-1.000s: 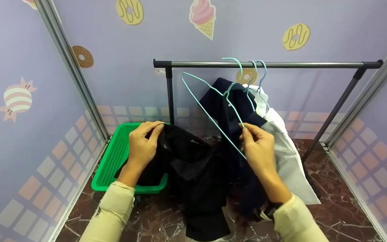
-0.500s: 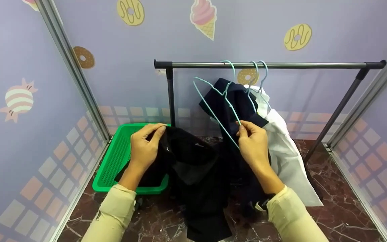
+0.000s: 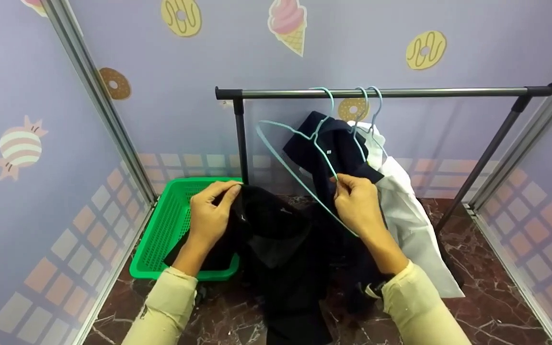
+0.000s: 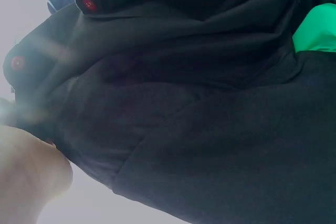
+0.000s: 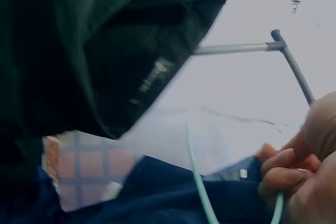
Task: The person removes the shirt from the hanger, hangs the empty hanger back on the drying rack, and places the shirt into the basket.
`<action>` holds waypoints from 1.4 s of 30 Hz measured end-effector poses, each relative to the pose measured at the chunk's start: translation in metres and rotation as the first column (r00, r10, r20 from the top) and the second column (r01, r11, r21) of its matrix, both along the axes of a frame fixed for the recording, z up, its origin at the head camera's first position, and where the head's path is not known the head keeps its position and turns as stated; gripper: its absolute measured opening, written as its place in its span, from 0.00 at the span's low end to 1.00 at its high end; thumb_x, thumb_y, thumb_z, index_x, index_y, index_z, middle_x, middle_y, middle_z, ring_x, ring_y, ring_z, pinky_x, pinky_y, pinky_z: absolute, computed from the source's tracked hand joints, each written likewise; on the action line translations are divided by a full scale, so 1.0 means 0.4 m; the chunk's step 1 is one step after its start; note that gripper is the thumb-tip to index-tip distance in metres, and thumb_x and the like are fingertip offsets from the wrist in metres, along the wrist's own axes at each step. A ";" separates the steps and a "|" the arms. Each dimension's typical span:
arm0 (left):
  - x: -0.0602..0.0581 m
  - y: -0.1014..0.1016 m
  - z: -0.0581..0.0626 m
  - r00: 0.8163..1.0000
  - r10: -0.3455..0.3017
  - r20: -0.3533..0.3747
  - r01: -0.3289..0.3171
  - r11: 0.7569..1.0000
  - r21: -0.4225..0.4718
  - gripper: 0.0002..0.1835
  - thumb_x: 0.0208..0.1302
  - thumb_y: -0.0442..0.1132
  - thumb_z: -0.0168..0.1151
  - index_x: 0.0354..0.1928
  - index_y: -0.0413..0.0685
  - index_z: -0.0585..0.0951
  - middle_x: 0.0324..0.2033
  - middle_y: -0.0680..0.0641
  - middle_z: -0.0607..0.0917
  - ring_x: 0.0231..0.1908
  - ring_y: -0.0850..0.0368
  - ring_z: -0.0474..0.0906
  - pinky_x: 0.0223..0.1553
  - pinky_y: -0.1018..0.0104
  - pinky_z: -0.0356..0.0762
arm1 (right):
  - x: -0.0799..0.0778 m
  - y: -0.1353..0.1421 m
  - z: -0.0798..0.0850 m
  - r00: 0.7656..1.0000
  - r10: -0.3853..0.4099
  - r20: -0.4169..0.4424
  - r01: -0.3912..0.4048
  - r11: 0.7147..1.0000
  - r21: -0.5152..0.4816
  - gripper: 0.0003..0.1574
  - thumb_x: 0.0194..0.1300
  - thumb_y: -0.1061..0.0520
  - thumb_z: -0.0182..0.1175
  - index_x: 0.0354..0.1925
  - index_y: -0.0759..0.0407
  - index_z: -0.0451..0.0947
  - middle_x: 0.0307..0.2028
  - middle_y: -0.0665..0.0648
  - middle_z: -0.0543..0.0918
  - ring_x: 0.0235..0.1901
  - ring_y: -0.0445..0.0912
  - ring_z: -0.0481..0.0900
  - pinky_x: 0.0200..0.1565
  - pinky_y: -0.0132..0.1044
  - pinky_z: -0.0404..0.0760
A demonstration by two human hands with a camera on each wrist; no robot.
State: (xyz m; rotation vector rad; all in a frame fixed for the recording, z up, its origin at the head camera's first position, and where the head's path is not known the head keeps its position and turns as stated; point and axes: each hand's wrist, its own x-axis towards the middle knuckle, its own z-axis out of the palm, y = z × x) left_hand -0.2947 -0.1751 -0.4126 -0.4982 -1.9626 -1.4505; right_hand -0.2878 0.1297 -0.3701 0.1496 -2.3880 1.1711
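Note:
My left hand (image 3: 211, 211) pinches the top edge of a black button-up shirt (image 3: 285, 268), which hangs down in front with its neck partly spread. Red buttons on the dark cloth (image 4: 210, 129) show in the left wrist view. Between thumb and fingers, my right hand (image 3: 360, 201) holds one arm of a bare mint wire hanger (image 3: 300, 179), tilted, its far end pointing left above the shirt. The hanger's hook overlaps the rail (image 3: 281, 94) in the head view. In the right wrist view the shirt's neck (image 5: 152, 72) lies left of the hanger.
A navy garment (image 3: 326, 143) and a white garment (image 3: 410, 230) hang from the rail on similar hangers, just behind my right hand. A green basket (image 3: 154, 239) with dark cloth in it stands at the left. Patterned walls close in both sides.
My right hand and the hanger have shifted left, and the hook has come down to rail height. The left hand has drifted slightly right and down with the shirt.

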 end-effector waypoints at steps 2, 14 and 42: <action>-0.001 0.006 -0.006 1.000 -0.004 0.001 0.004 1.000 -0.010 0.07 0.73 0.36 0.70 0.45 0.43 0.93 0.40 0.45 0.94 0.45 0.58 0.89 0.50 0.73 0.85 | -0.002 0.012 0.007 1.000 0.002 -0.022 0.000 0.995 0.097 0.17 0.69 0.68 0.55 0.38 0.61 0.91 0.32 0.62 0.92 0.29 0.55 0.83 0.37 0.48 0.84; 0.003 0.037 -0.039 0.998 0.014 0.053 -0.010 0.998 -0.063 0.07 0.73 0.39 0.70 0.47 0.50 0.93 0.41 0.49 0.95 0.45 0.52 0.90 0.49 0.69 0.85 | -0.014 0.027 0.008 0.999 -0.027 -0.028 0.033 0.960 0.280 0.12 0.65 0.70 0.52 0.28 0.66 0.80 0.22 0.62 0.77 0.27 0.62 0.78 0.38 0.68 0.83; 0.024 0.195 -0.283 0.871 0.010 0.492 0.275 0.819 -0.503 0.28 0.74 0.50 0.68 0.71 0.48 0.79 0.72 0.39 0.78 0.75 0.35 0.69 0.76 0.35 0.62 | -0.016 0.017 -0.011 0.997 -0.026 -0.078 0.048 0.956 0.288 0.17 0.76 0.63 0.53 0.31 0.64 0.84 0.26 0.71 0.87 0.33 0.74 0.88 0.38 0.70 0.84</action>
